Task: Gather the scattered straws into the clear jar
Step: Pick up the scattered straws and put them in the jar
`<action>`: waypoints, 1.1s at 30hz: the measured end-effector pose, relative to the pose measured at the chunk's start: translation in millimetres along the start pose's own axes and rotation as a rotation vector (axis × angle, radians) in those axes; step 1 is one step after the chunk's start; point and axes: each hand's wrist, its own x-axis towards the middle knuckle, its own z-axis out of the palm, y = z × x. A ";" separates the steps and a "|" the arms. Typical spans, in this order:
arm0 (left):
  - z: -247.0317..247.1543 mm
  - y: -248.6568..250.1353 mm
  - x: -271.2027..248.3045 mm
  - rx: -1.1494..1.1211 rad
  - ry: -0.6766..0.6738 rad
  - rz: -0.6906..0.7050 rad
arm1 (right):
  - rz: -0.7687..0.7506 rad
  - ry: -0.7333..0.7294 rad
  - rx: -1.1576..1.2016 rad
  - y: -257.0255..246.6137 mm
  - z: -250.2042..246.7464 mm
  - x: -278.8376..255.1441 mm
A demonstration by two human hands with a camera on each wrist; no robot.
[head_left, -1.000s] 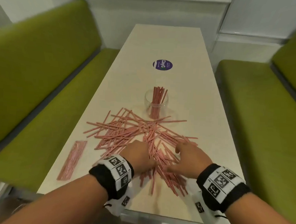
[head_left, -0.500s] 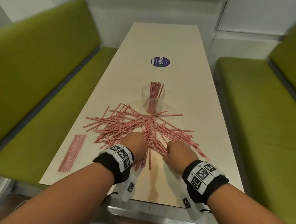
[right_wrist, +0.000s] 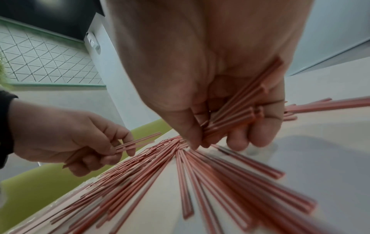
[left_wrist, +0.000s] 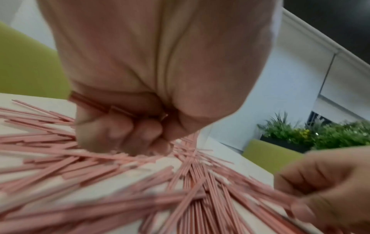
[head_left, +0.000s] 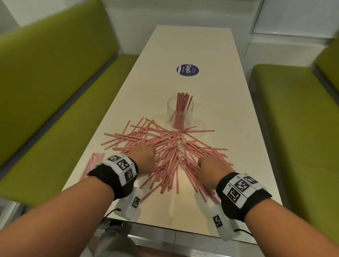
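Observation:
A heap of red-and-white striped straws [head_left: 169, 152] lies spread over the near half of the cream table [head_left: 190, 45]. Behind the heap stands the clear jar [head_left: 180, 111], upright, with a bunch of straws inside. My left hand [head_left: 143, 158] sits on the heap's left side, fingers curled round a few straws [right_wrist: 136, 142]. My right hand [head_left: 209, 171] is on the heap's right side and grips a thicker bundle of straws [right_wrist: 236, 110] between thumb and fingers. In the left wrist view, the left hand [left_wrist: 124, 131] is a fist pressed down among the straws.
A flat packet of straws [head_left: 93, 161] lies at the table's left edge. A purple round sticker [head_left: 187, 70] is on the table beyond the jar. Green benches [head_left: 49, 78] run along both sides. The table's near edge is just below my wrists.
Both hands slid forward over the heap and their fingers curled in round straws. The straws between them now lie more lengthwise.

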 end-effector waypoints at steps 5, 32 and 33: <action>30.1 7.6 -8.6 0.112 0.067 -0.029 | 0.000 -0.068 -0.032 -1.4 -3.3 -0.2; 12.4 -3.3 16.3 0.011 0.144 0.159 | -0.115 -0.233 0.011 18.3 -24.7 -8.2; 12.2 -2.9 17.0 0.002 0.139 0.159 | -0.112 -0.231 0.038 19.8 -25.7 -7.9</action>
